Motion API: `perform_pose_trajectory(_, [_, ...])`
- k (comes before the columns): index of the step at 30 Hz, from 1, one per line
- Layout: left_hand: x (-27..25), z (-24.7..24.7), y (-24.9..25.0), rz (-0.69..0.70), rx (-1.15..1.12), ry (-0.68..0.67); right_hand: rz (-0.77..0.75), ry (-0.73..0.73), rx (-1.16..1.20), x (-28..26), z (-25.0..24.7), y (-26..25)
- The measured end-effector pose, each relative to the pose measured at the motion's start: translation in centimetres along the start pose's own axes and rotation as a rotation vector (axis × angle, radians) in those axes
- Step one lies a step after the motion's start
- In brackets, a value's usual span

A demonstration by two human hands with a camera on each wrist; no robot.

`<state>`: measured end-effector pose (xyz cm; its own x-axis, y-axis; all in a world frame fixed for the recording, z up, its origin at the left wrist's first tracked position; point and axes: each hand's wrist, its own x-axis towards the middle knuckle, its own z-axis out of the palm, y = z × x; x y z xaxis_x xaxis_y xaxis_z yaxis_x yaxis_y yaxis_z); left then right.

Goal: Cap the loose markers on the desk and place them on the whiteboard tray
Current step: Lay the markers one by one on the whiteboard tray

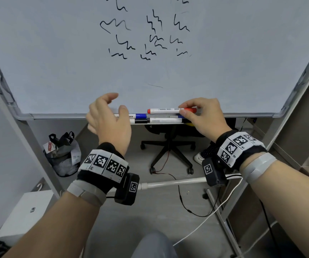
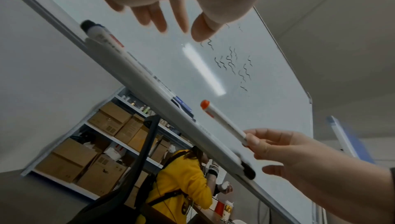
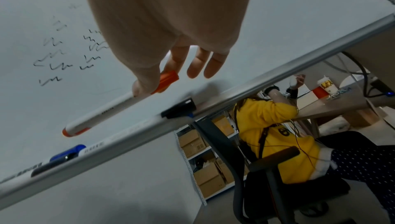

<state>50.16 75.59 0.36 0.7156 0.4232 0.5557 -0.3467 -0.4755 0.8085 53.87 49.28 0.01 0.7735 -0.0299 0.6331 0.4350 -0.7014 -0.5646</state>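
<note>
While the thumb and forefinger of the right hand (image 1: pixel 204 116) pinch the orange cap end of a white-barrelled orange marker (image 1: pixel 168 110), the other fingers (image 3: pixel 193 65) of that hand hang straight and loose beyond it. The marker lies level, parallel to the long grey metal whiteboard tray (image 1: pixel 56 116) and just above it, its orange tail end pointing toward the left hand (image 1: pixel 107 118). I cannot tell whether the barrel touches the markers beneath it.

The left hand holds nothing: its fingers (image 2: pixel 158 18) are apart and gently curved, the thumb spread, the palm turned toward the marker's free end without touching it.

In the tray under the orange marker lie capped markers end to end and side by side: a white marker with a blue cap (image 1: pixel 140 115) at the back and a white marker with a black cap (image 1: pixel 140 121) at the front, with another white barrel (image 1: pixel 165 120) to its right. The right wrist view shows a black cap (image 3: pixel 179 107) at the tray's edge just below the pinching fingers.

Above the tray rises the white whiteboard (image 1: pixel 56 53), marked with black squiggles (image 1: pixel 153 23). Below it stand a black swivel chair (image 1: pixel 168 146) on the grey floor and a black mesh waste bin (image 1: pixel 62 155) to the left. Both wrists wear black bands with square printed tags (image 1: pixel 103 162).
</note>
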Motion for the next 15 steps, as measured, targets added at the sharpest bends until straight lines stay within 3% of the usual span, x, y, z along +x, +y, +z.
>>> perform_pose_trajectory(6, [0.8,-0.1,-1.4,-0.145,0.06,0.129,0.019,-0.012,0.013,-0.3,1.3,-0.1])
perform_pose_trajectory(15, [0.7,0.5,-1.7,-0.236,0.058,0.072,0.1,-0.059,0.044,-0.9,1.5,-0.3])
